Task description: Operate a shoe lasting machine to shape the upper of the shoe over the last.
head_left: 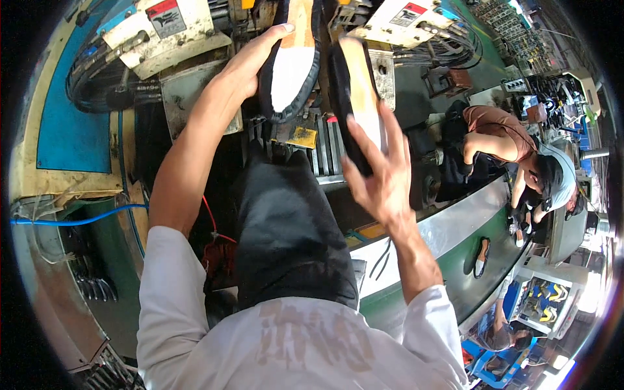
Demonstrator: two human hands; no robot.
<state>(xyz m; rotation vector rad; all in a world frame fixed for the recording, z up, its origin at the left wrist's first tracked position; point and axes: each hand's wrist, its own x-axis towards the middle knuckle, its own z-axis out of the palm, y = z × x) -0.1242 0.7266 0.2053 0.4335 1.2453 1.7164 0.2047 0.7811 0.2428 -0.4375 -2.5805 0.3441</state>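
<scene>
My left hand grips a black shoe upper, its underside turned up. Its thumb lies on the tan strip above a white toe section; the other fingers are hidden behind the shoe. Just to the right, a second black shoe upper with a similar tan and white underside is tilted and slightly blurred. My right hand holds this one near its lower end, fingers lying along the white part and the right edge, thumb at the left side. Both shoes are in front of a machine, above a yellow block and metal bars.
Machine heads with hoses flank the shoes. On the right runs a green conveyor with a metal edge, bearing another shoe. Beside it a co-worker in a cap bends over shoes. A blue air hose crosses at left.
</scene>
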